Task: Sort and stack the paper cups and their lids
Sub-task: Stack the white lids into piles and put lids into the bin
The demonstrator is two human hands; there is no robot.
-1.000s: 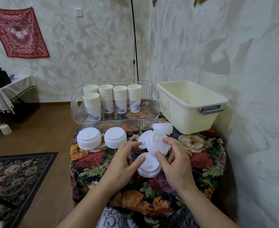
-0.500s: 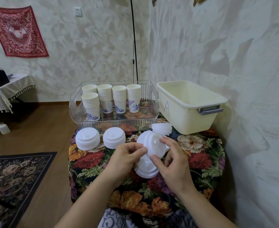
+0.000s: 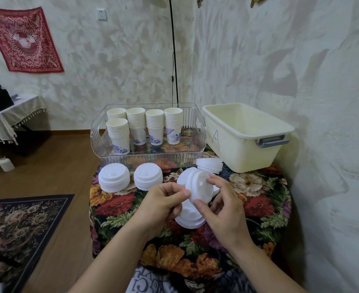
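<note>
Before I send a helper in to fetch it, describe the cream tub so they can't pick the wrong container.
Start at the floral table against the right wall. Two containers stand along its far edge; the cream tub is the right one. Unlike the clear tray holding cup stacks, it is opaque, marked "A", with a grey handle.

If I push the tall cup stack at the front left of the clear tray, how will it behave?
The front-left cup stack probably tips rather than slides, being tall with a narrow base. Paper cups look light, so a gentle push may move it. The clear tray wall would likely catch it.
</note>
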